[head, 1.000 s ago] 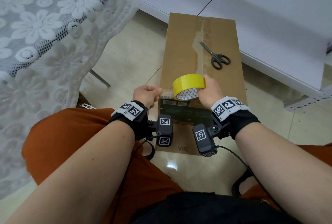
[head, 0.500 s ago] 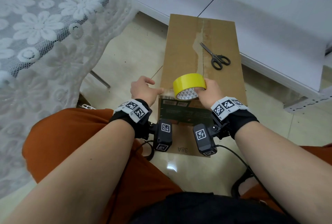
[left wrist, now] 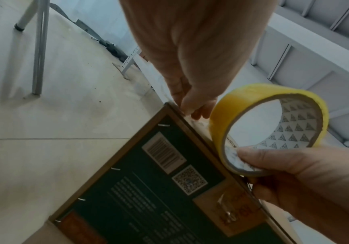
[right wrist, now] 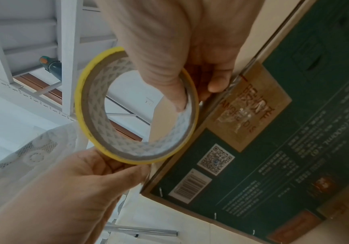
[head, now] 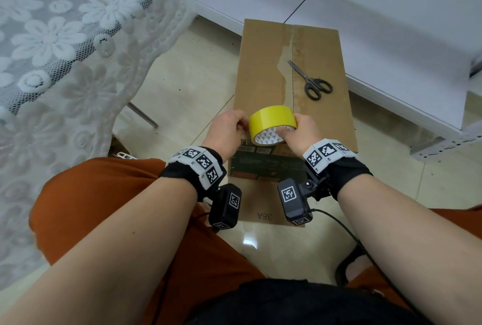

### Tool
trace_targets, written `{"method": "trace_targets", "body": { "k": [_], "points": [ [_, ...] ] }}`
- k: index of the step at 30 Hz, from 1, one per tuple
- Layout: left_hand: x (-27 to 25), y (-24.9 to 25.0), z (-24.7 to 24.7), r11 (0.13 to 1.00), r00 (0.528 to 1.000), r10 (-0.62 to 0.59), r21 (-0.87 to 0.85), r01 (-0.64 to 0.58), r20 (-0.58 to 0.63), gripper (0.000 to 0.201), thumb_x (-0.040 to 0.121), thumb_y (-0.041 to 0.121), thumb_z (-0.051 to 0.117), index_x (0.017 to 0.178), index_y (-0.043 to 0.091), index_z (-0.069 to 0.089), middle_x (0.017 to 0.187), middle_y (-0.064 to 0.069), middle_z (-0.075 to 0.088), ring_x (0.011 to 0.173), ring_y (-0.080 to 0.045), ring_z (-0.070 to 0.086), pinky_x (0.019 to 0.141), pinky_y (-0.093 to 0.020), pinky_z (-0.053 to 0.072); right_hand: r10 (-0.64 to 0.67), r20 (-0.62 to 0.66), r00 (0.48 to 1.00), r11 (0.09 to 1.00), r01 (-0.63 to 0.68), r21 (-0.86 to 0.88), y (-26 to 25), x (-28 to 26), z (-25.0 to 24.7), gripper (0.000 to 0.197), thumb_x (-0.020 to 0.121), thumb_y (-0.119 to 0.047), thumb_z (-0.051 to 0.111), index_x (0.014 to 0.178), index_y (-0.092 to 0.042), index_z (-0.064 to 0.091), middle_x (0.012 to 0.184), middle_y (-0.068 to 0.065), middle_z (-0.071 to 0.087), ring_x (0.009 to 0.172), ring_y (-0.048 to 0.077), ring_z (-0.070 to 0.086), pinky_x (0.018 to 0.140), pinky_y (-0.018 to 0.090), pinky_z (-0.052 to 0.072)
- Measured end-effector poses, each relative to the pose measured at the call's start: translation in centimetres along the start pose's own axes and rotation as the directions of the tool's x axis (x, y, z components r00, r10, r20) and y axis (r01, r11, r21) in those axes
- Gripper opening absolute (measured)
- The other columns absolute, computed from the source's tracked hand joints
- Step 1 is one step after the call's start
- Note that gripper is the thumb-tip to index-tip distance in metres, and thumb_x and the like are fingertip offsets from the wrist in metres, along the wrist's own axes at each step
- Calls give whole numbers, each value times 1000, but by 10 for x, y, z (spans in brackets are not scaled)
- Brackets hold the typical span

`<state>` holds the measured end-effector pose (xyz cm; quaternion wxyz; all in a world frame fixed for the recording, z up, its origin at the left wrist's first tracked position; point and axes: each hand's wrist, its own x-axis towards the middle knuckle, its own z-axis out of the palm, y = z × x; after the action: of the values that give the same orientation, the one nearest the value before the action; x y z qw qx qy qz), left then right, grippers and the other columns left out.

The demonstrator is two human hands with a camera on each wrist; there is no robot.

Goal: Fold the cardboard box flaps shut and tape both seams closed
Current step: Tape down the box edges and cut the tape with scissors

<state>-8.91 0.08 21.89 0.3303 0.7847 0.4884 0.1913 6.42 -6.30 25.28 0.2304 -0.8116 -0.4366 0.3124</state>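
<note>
Seated person, orange trousers [head: 109, 194], both forearms reaching forward with marker bands and wrist cameras. Cardboard box [head: 263, 74] stands on the tiled floor [head: 182, 77] just beyond the knees, top flaps folded flat, centre seam running away from the person with old torn tape residue along it. Near end panel is dark green print with a barcode and QR code.

Right hand [head: 300, 134] grips the yellow tape roll [head: 271, 118] at the near top edge of the box: thumb hooked inside the core, fingers [right wrist: 217, 82] curled round the outside, per the right wrist view. Roll stands on edge, its lower rim touching or just above the box edge; cannot tell which. Core lining is white with grey triangles.

Left hand [head: 229, 129] sits just left of the roll, fingers [left wrist: 198, 112] pressed together and curled in a pinch at the box's top edge right beside the roll. A short clear strip seems to run from the roll to these fingertips, but it is blurred; cannot tell for sure that they hold the tape end.

Beyond the fingers, on the right flap, black-handled scissors [head: 313, 82] lie closed, well apart from both hands. Left of the hands, a white lace cloth [head: 65, 37] hangs over a metal-legged table. Past the box, a white panel [head: 378, 11].
</note>
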Motion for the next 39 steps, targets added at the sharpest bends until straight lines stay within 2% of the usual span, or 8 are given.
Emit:
{"method": "trace_targets", "body": {
  "k": [7, 12, 17, 21, 26, 33, 37, 39],
  "points": [
    [2, 1, 0, 995, 995, -91, -26, 92, 46, 14, 87, -2, 55, 93, 7, 62, 77, 4, 50, 77, -14, 48, 70, -21, 38, 4, -2, 1000, 998, -4, -57, 0, 3, 6, 20, 93, -6, 52, 111, -1, 59, 113, 16, 61, 99, 25, 55, 73, 25, 35],
    [2, 2, 4, 991, 996, -61, 120, 53, 62, 14, 85, -4, 48, 90, -1, 60, 86, -7, 46, 80, -21, 43, 72, -31, 36, 7, 10, 1000, 998, -6, -63, 0, 0, 6, 28, 89, -21, 63, 110, -3, 58, 99, 8, 58, 88, 20, 52, 73, 27, 37],
    [3, 2, 3, 991, 995, -53, 128, 41, 84, 15, 84, -4, 46, 81, 8, 54, 86, -7, 44, 78, -20, 41, 65, -24, 27, -50, 34, 998, 988, 54, -146, -1, 1, 5, 20, 92, -13, 55, 105, 0, 62, 106, 17, 63, 95, 28, 57, 71, 27, 36],
    [4, 3, 3, 992, 994, -59, 116, 48, 93, 17, 85, -4, 45, 77, 11, 49, 86, -8, 43, 79, -20, 41, 65, -23, 25, -44, 47, 998, 991, 49, -125, 1, 2, 3, 16, 93, -11, 52, 104, -4, 61, 102, 12, 62, 88, 24, 54, 71, 27, 36],
    [3, 3, 7, 993, 994, -60, 107, 51, 86, 20, 86, -1, 49, 75, 15, 44, 87, -6, 43, 80, -19, 40, 69, -23, 27, -23, 43, 999, 992, 28, -122, 3, 4, -1, 16, 93, -13, 52, 103, -5, 62, 101, 13, 63, 91, 27, 56, 72, 30, 38],
    [3, 1, 8, 995, 995, -64, 81, 58, 78, 17, 87, 4, 56, 79, 16, 48, 88, -5, 44, 81, -17, 41, 70, -22, 30, -3, 45, 999, 996, 7, -94, 3, 1, -6, 16, 93, -12, 52, 106, -6, 58, 93, 5, 54, 84, 21, 50, 69, 27, 35],
    [2, 1, 7, 995, 996, -58, 84, 52, 70, 16, 88, 4, 54, 79, 16, 48, 88, -5, 44, 81, -17, 41, 72, -24, 31, -8, 49, 999, 997, 12, -72, 1, -1, -6, 11, 93, -10, 50, 102, -10, 58, 91, 4, 55, 82, 21, 51, 57, 26, 34],
    [2, 0, 7, 996, 996, -59, 64, 55, 65, 14, 88, 6, 57, 80, 15, 51, 89, -4, 45, 81, -16, 43, 73, -24, 34, -1, 36, 999, 999, 3, -53, 2, -1, -9, 13, 92, -7, 50, 102, -9, 58, 93, 6, 56, 85, 22, 54, 62, 26, 36]
  ]
}}
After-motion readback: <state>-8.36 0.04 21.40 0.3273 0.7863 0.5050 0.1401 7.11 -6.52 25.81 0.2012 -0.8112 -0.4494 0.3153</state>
